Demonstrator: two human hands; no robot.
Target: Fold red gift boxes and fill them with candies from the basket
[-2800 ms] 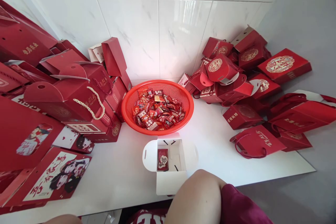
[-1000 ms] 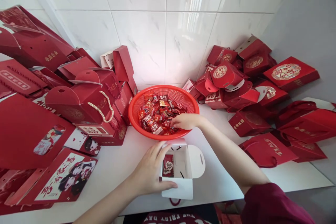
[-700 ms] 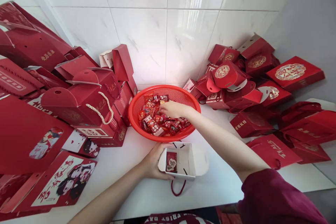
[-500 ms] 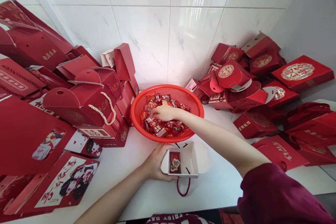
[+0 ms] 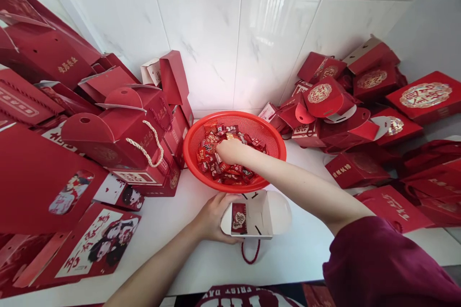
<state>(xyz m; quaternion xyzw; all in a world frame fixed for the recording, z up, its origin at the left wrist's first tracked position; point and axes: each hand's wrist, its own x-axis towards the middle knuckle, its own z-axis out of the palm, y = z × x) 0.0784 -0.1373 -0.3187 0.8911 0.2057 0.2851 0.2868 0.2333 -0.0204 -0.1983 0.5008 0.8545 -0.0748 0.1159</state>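
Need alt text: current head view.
Right hand reaches into a red basket of small wrapped packets; left hand holds an open white-lined box with a dark-red packet inside. Red boxes are piled on both sides.

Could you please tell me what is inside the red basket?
Many small wrapped packets, mostly red, lie inside the red basket. The right hand hides some of them, and the lower layers are covered too.

White surface [image 5: 216, 264] here, backed by glossy veined tiles [image 5: 198, 33]; light [image 5: 278, 0] is mirrored there, grey wall [image 5: 427, 33] seen at right.
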